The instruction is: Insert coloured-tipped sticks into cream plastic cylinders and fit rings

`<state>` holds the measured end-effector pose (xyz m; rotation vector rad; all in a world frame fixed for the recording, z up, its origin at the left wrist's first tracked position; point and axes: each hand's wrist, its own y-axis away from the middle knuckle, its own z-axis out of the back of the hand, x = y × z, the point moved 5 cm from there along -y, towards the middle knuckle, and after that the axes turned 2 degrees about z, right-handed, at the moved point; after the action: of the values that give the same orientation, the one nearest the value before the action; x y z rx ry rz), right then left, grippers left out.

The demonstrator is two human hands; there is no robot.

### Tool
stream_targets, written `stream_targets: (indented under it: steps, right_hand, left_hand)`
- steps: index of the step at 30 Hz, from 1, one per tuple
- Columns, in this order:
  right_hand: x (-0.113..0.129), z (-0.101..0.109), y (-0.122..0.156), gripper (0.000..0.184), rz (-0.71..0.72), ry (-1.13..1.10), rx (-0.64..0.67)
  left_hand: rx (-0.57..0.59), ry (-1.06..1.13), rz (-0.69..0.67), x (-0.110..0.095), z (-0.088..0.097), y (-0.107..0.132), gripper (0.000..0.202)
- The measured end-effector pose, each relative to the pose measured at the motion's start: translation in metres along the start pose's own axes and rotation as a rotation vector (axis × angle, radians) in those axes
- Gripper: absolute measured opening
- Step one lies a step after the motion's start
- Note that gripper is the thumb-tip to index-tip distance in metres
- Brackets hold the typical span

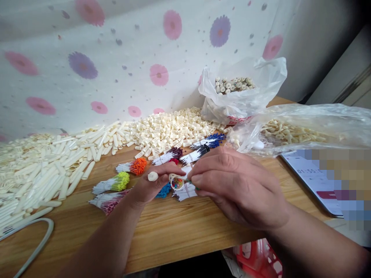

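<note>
My left hand (150, 185) is closed around a small cream plastic holder (176, 181) whose round open end shows several coloured tips inside. My right hand (237, 185) pinches a thin stick with a green tip (193, 186) right at that open end. Both hands hover just above the wooden table (174, 231). Under and around them lie bundles of white sticks with coloured tips: orange (133, 166), yellow-green (114, 183), pink (107, 201), dark red (169, 155), black (195, 154) and blue (210, 141).
Piles of cream plastic tubes (43, 170) and ribbed caps (171, 129) cover the back of the table. Two clear plastic bags (240, 96) (304, 127) of cream parts stand at the right. A phone (315, 181) lies at the right edge, a grey cable (37, 241) at the left.
</note>
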<state>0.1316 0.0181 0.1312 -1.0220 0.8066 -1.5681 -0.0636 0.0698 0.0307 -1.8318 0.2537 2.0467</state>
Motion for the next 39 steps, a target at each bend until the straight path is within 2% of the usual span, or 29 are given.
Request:
stream_targets:
  steps: [3,7,11,17,25,29,32,36,38,39]
  right_hand:
    - [-0.002,-0.005,0.0,0.015,-0.005,-0.037,0.01]
    - [-0.011,-0.014,0.001,0.012,-0.052,-0.06,0.015]
    - [-0.022,-0.024,0.004,0.008,-0.146,-0.043,0.048]
    - [-0.034,-0.031,0.01,0.012,-0.272,0.034,0.039]
    - [-0.039,-0.034,0.013,0.012,-0.283,0.073,-0.033]
    - [-0.043,-0.038,0.017,0.012,-0.353,-0.018,-0.088]
    - [-0.048,-0.041,0.018,0.014,-0.426,-0.179,-0.067]
    - [-0.065,-0.035,0.019,0.014,-0.482,-0.39,0.026]
    - [-0.082,-0.025,0.022,0.015,-0.498,-0.381,0.031]
    - [-0.093,-0.018,0.025,0.016,-0.508,-0.305,0.013]
  left_hand:
    - [0.04,0.023,0.005,0.004,0.0,0.0,0.039]
    - [0.025,0.058,-0.052,0.01,0.006,0.0,0.043]
    - [-0.005,-0.033,-0.105,0.004,0.008,-0.002,0.039]
    - [-0.176,-0.339,-0.251,-0.014,0.008,-0.001,0.038]
    - [-0.426,-0.495,-0.411,-0.021,0.009,0.009,0.026]
    - [-0.538,-0.554,-0.421,-0.027,0.008,0.013,0.026]
    - [-0.599,-0.534,-0.415,-0.031,0.009,0.015,0.024]
    - [-0.595,-0.531,-0.397,-0.028,0.01,0.013,0.022]
    - [-0.562,-0.508,-0.358,-0.022,0.01,0.01,0.022]
    - [-0.548,-0.48,-0.326,-0.017,0.011,0.008,0.022]
